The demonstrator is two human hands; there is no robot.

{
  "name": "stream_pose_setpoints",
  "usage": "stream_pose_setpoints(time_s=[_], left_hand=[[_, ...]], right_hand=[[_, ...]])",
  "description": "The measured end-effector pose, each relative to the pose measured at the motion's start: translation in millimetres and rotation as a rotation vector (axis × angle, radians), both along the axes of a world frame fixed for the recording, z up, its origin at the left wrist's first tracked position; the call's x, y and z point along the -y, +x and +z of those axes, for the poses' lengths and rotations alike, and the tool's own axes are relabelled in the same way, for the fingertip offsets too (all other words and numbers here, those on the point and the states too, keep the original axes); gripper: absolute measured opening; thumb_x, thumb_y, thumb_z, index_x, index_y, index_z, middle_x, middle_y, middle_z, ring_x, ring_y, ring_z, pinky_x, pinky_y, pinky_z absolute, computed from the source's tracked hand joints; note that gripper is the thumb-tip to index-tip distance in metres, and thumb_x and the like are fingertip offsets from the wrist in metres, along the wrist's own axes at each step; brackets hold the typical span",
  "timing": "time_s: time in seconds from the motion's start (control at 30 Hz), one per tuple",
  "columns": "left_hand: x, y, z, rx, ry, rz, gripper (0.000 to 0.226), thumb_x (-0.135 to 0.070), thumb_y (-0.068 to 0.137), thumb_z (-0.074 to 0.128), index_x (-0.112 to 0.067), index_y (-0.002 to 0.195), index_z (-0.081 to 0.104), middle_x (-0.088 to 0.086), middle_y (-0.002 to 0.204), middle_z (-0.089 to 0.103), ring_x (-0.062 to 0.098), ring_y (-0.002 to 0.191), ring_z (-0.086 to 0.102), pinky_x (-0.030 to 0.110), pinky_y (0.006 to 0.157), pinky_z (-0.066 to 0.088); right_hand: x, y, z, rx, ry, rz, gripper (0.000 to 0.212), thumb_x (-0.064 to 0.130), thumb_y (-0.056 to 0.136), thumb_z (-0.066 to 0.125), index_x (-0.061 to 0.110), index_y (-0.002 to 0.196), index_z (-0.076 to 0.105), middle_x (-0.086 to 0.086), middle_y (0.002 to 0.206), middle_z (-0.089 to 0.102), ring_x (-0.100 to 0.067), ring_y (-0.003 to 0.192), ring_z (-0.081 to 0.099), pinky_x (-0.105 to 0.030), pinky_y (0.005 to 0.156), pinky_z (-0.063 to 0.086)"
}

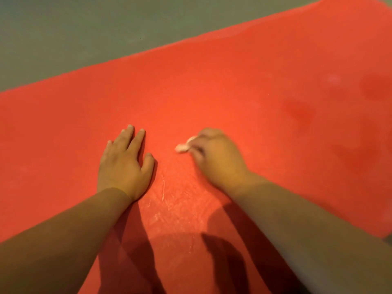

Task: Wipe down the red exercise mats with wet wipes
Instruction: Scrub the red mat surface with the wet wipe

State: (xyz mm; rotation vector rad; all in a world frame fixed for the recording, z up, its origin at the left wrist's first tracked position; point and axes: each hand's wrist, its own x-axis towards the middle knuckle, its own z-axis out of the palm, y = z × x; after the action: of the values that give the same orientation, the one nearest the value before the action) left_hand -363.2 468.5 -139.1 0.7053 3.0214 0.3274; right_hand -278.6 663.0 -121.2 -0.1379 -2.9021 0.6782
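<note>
A red exercise mat fills most of the view, running from lower left to upper right. My left hand lies flat on it with fingers straight and spread, palm down. To its right, my right hand has its fingers curled round a small crumpled white wet wipe, which pokes out at the fingertips and touches the mat. Pale streaks and scuff marks show on the mat between my wrists.
Grey-green floor borders the mat's far edge at the upper left. Darker damp-looking patches mark the mat to the right. A sliver of floor shows at the right edge below the mat.
</note>
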Motion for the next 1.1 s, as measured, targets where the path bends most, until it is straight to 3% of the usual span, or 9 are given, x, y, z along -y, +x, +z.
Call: stream_pose_setpoints(time_s=[0.1,0.3,0.53,0.6,0.73,0.8,0.87,1.0,1.1], left_hand=[[0,-1,-1,0.005,-0.001,-0.004,0.069,-0.045,0.082,0.034,-0.021,0.147,0.037,0.005,0.156,0.026,0.02,0.144,0.021,0.041,0.119,0.013],[0,-2,-1,0.007,0.018,0.002,0.068,-0.044,0.082,0.035,-0.022,0.146,0.037,0.003,0.156,0.026,0.018,0.144,0.021,0.04,0.119,0.013],[0,-6,-1,0.004,0.025,0.012,0.067,-0.043,0.082,0.038,-0.022,0.145,0.039,0.004,0.155,0.029,0.019,0.144,0.024,0.04,0.119,0.014],[-1,-6,-2,0.012,0.038,0.026,0.068,-0.044,0.082,0.037,-0.022,0.146,0.038,0.004,0.156,0.028,0.02,0.143,0.024,0.038,0.119,0.013],[-2,-8,-3,0.014,0.029,0.059,0.07,-0.046,0.081,0.035,-0.022,0.147,0.037,0.004,0.157,0.024,0.021,0.144,0.021,0.037,0.12,0.012],[-3,-10,-3,0.013,0.021,0.059,0.07,-0.047,0.081,0.035,-0.022,0.147,0.036,0.005,0.157,0.024,0.021,0.144,0.021,0.037,0.12,0.012],[-2,-11,-2,0.011,0.014,0.061,0.071,-0.047,0.081,0.035,-0.022,0.147,0.036,0.005,0.157,0.025,0.021,0.144,0.022,0.038,0.119,0.012],[-2,-12,-1,0.012,0.011,0.063,0.071,-0.046,0.08,0.036,-0.021,0.146,0.038,0.005,0.156,0.027,0.021,0.144,0.023,0.038,0.119,0.013],[-3,-15,-1,0.002,0.026,0.068,0.07,-0.047,0.079,0.039,-0.022,0.144,0.041,0.005,0.154,0.031,0.024,0.142,0.027,0.039,0.118,0.017]], right_hand=[[-17,-6,4,0.028,-0.038,0.172,0.021,0.03,0.092,0.057,0.022,0.103,0.074,-0.004,0.094,0.062,-0.023,0.092,0.057,-0.036,0.082,0.044],[-126,-24,9,0.016,0.085,-0.658,0.031,0.031,0.094,0.055,0.008,0.104,0.072,-0.021,0.103,0.064,-0.034,0.096,0.057,-0.037,0.079,0.035],[-2,-21,4,0.054,0.067,0.167,0.022,0.02,0.092,0.052,0.017,0.103,0.071,-0.003,0.096,0.06,-0.022,0.091,0.055,-0.036,0.082,0.042],[-42,-21,7,0.046,0.07,0.039,0.022,0.023,0.093,0.054,0.018,0.105,0.072,-0.006,0.094,0.06,-0.024,0.089,0.056,-0.036,0.081,0.04],[-156,-11,12,0.047,0.134,-0.583,0.027,0.025,0.092,0.057,0.007,0.104,0.072,-0.024,0.098,0.064,-0.038,0.092,0.058,-0.041,0.078,0.043],[-157,-15,9,0.073,0.138,-0.665,0.025,0.02,0.091,0.056,0.004,0.103,0.072,-0.025,0.099,0.066,-0.039,0.092,0.06,-0.04,0.077,0.043],[-116,-25,3,0.053,0.137,-0.502,0.024,0.013,0.089,0.053,0.005,0.102,0.072,-0.02,0.096,0.067,-0.034,0.092,0.058,-0.038,0.079,0.037],[-8,-33,-3,-0.023,0.065,0.038,0.025,0.012,0.09,0.053,0.019,0.106,0.071,-0.002,0.099,0.061,-0.022,0.095,0.053,-0.034,0.085,0.044],[-18,-43,-2,0.022,0.099,0.239,0.024,0.019,0.093,0.051,0.017,0.106,0.07,-0.004,0.097,0.059,-0.023,0.094,0.054,-0.038,0.084,0.044]])
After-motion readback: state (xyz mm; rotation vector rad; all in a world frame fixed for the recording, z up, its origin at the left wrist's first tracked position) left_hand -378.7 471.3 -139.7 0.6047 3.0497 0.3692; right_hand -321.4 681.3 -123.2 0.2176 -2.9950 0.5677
